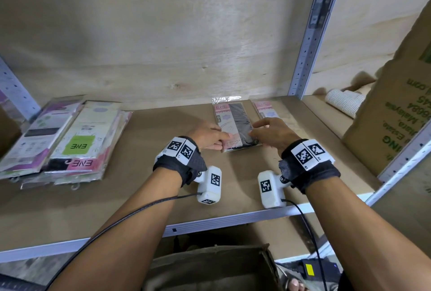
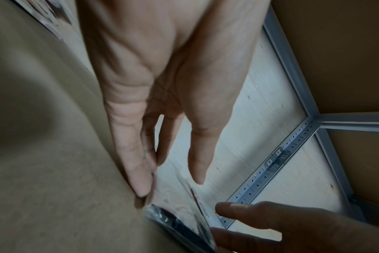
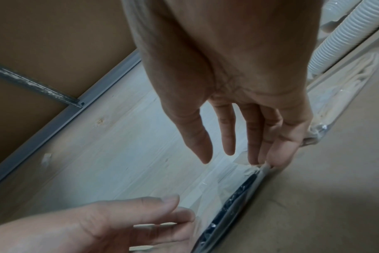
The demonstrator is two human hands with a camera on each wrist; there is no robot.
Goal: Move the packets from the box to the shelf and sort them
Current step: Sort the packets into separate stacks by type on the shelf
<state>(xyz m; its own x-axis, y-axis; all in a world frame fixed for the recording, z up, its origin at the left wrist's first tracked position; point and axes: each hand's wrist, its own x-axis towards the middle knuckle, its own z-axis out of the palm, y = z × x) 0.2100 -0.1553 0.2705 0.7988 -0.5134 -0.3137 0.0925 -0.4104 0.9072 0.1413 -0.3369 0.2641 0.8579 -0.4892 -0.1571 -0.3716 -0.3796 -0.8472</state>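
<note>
A clear packet with black cloth and a pink ENE card (image 1: 235,125) lies flat on the brown shelf board (image 1: 140,197), near the back. My left hand (image 1: 210,135) touches its left edge with straight fingers (image 2: 138,179). My right hand (image 1: 268,132) touches its right edge, fingers (image 3: 277,150) straight at the packet's rim (image 3: 231,202). Neither hand grips it. A second pink-and-white packet (image 1: 268,108) lies just to its right, partly hidden by my right hand. A stack of several packets (image 1: 70,141) sits at the shelf's left.
An open brown cardboard box (image 1: 210,267) stands below the shelf's front edge. A large printed carton (image 1: 396,115) leans in the bay to the right, behind the grey upright post (image 1: 310,41). A white ribbed hose (image 1: 345,101) lies beside the carton. A plywood wall backs the shelf.
</note>
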